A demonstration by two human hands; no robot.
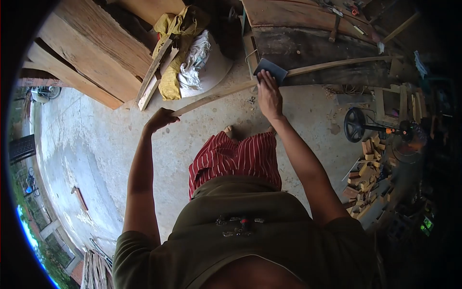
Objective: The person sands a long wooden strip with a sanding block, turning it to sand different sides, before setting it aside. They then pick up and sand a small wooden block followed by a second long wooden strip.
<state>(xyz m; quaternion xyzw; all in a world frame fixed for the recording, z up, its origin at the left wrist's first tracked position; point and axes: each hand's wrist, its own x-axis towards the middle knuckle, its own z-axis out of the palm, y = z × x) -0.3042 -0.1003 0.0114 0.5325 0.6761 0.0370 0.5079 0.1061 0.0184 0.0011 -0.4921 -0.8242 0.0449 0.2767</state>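
A long thin wooden strip (pixel 332 64) runs from the left of the picture to a workbench on the right. My left hand (pixel 160 119) grips the strip's near end. My right hand (pixel 268 92) presses a dark grey sanding sheet (pixel 270 70) flat against the strip near its middle. Both arms are stretched forward over my red striped trousers.
Thick wooden planks (pixel 91 53) lean at the top left, beside a white sack (pixel 207 65) with yellow cloth on it. A dark workbench (pixel 313 43) with tools stands behind the strip. A floor fan (pixel 358 125) and a heap of wood offcuts (pixel 368 178) lie on the concrete at right.
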